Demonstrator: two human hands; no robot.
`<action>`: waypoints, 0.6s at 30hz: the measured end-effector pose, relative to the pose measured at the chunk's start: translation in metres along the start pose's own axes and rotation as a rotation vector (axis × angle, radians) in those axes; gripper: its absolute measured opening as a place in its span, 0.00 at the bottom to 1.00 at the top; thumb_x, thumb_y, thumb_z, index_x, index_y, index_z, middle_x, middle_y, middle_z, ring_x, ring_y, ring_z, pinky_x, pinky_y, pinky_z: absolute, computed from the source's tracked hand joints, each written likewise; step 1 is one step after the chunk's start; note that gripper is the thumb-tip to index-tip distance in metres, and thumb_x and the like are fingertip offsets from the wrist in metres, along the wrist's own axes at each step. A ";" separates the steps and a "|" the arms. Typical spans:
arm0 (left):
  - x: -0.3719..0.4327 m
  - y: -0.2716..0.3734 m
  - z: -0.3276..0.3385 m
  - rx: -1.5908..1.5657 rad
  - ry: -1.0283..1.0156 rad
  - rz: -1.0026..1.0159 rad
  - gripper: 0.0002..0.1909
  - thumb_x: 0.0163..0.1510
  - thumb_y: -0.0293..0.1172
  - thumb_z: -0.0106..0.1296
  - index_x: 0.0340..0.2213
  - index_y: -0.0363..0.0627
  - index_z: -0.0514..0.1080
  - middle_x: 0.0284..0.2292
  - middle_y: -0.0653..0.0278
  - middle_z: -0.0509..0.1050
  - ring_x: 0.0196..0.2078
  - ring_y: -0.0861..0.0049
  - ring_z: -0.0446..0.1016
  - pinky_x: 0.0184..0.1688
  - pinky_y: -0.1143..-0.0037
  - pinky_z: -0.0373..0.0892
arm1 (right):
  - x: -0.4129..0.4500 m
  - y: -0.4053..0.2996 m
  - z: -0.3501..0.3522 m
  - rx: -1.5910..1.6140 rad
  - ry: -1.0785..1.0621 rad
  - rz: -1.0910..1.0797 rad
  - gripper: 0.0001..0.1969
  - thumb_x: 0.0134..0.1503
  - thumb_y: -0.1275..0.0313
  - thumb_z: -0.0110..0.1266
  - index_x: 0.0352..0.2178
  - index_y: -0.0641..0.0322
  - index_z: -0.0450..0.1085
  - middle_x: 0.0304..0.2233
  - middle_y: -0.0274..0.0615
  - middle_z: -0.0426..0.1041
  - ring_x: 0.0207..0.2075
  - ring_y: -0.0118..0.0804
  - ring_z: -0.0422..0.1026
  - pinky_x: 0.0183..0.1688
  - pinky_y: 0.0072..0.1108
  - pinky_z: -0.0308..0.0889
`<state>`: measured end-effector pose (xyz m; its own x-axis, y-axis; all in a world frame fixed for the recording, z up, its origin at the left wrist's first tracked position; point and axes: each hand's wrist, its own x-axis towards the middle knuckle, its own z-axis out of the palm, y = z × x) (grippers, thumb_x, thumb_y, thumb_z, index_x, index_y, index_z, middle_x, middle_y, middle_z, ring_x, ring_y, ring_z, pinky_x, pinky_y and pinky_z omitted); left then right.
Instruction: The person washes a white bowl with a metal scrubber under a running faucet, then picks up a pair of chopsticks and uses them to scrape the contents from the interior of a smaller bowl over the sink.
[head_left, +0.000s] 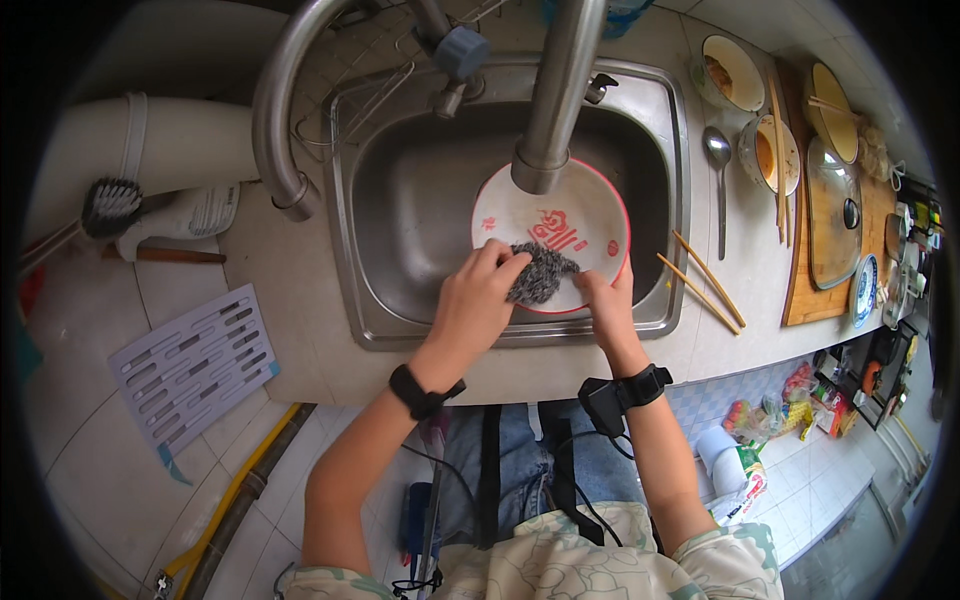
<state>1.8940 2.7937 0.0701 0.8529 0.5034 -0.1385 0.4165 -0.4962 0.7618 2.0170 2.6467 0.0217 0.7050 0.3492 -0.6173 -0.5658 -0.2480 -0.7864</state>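
Observation:
Over a stainless steel sink (420, 217), my right hand (609, 300) grips the near right rim of a white plate (577, 202) with a red rim and red markings. My left hand (480, 300) holds a dark grey scrubbing cloth (541, 277) against the near part of the plate's upper face. The plate is tilted, and part of it lies behind a steel faucet spout (546, 150). A second curved spout (292, 172) stands at the sink's left side.
Right of the sink lie loose chopsticks (701, 289), a metal spoon (720, 187), bowls with food remains (731, 75) and a glass lid (832, 225) on a wooden board (799, 300). Left are a scrub brush (112, 206) and a slotted plastic panel (195, 367). A wire rack (352, 97) is behind.

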 end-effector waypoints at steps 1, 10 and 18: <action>0.005 0.006 0.004 0.104 -0.093 0.046 0.23 0.33 0.15 0.52 0.37 0.43 0.70 0.33 0.60 0.67 0.37 0.64 0.69 0.36 0.71 0.67 | -0.001 0.000 0.003 -0.055 -0.033 -0.073 0.27 0.38 0.85 0.42 0.46 0.66 0.57 0.36 0.39 0.64 0.33 0.27 0.64 0.34 0.16 0.62; 0.024 -0.010 0.035 -0.189 -0.088 -0.141 0.19 0.32 0.22 0.59 0.33 0.41 0.71 0.33 0.59 0.70 0.35 0.63 0.70 0.36 0.72 0.66 | -0.001 0.004 0.007 -0.097 -0.044 -0.067 0.30 0.37 0.84 0.39 0.48 0.66 0.55 0.38 0.41 0.62 0.35 0.29 0.63 0.35 0.16 0.61; 0.038 -0.021 0.035 0.092 -0.040 -0.058 0.17 0.34 0.20 0.57 0.32 0.41 0.71 0.33 0.59 0.71 0.37 0.61 0.70 0.38 0.70 0.67 | -0.006 0.020 0.011 -0.095 0.043 -0.188 0.29 0.36 0.85 0.38 0.46 0.67 0.55 0.39 0.44 0.62 0.42 0.36 0.62 0.46 0.21 0.57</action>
<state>1.9290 2.7984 0.0265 0.8377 0.5052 -0.2073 0.4910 -0.5309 0.6907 1.9968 2.6496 0.0098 0.8131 0.3590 -0.4583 -0.3809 -0.2672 -0.8852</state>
